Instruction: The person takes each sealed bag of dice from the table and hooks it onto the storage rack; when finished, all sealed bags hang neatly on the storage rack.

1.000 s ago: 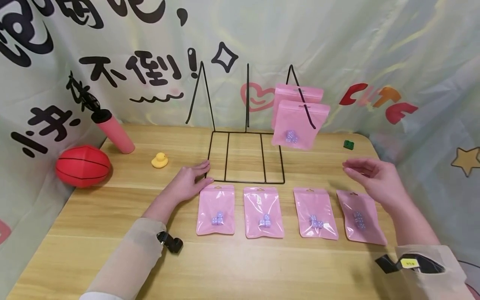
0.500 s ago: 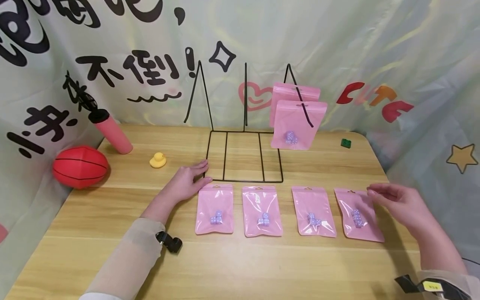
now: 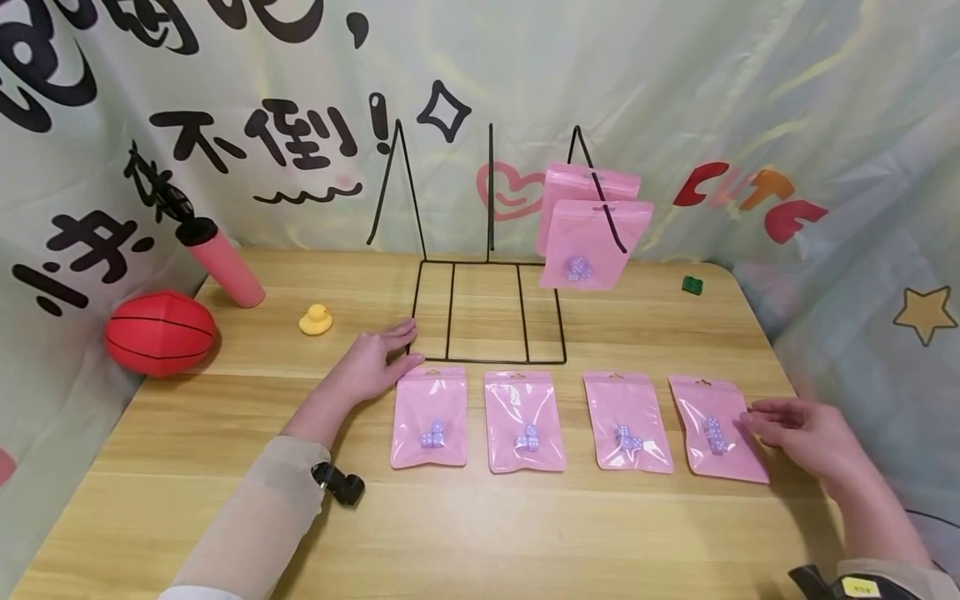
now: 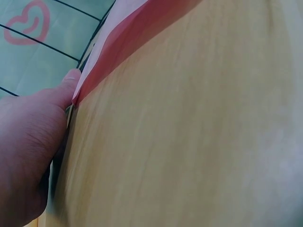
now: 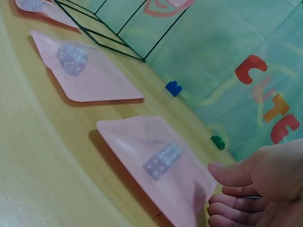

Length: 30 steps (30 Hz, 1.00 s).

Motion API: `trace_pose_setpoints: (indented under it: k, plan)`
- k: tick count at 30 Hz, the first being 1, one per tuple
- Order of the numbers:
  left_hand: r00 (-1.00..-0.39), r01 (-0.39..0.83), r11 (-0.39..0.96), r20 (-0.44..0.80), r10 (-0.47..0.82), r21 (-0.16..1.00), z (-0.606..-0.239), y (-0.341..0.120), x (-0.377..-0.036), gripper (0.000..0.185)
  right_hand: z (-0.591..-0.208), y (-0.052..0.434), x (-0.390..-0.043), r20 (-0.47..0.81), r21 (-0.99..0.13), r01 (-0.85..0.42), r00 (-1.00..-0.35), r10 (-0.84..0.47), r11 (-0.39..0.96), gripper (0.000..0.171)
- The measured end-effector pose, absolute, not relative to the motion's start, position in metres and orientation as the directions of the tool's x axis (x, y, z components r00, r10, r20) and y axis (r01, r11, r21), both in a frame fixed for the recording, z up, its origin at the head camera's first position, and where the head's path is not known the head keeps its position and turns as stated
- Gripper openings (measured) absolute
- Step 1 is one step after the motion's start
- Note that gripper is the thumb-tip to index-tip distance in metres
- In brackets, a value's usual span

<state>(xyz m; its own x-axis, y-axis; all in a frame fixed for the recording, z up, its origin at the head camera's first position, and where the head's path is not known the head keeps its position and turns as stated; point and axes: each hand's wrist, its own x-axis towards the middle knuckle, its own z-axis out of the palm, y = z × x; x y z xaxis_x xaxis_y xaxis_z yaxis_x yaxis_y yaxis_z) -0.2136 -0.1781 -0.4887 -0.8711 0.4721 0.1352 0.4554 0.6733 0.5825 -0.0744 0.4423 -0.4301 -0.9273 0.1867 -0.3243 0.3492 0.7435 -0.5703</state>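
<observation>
Low on the right of the frame, the right hand [image 3: 806,435] lies on the counter [image 3: 525,533] with fingers loosely stretched, tips at the right edge of the rightmost pink bag [image 3: 716,427], gripping nothing. The left hand [image 3: 371,367] rests flat, fingers straight, against the front left corner of the wire rack [image 3: 487,312], just above the leftmost pink bag [image 3: 430,417]. Two more bags lie between.

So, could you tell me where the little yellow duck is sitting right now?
In the head view, the yellow duck sits on the table's left side, between the red ball and the wire rack, behind the left hand.
</observation>
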Motion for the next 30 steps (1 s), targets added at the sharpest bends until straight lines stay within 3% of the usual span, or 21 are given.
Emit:
trace_pose_setpoints:
  k: [11, 21, 30]
  plan:
    - [-0.870, 0.459, 0.682, 0.134, 0.474, 0.569, -0.488, -0.178, -0.216, 0.056, -0.444, 0.435, -0.071, -0.252, -0.675, 0.300, -0.952, 0.172, 0.674, 0.052]
    - [-0.877, 0.441, 0.697, 0.106, 0.469, 0.566, -0.490, -0.180, -0.215, 0.058, -0.427, 0.428, -0.071, -0.218, -0.674, 0.228, -0.970, 0.106, 0.703, 0.050]
    - [-0.883, 0.428, 0.705, 0.094, 0.461, 0.565, -0.487, -0.179, -0.214, 0.057, -0.401, 0.404, -0.074, -0.031, -0.732, 0.025, -1.000, 0.003, 0.681, 0.018]
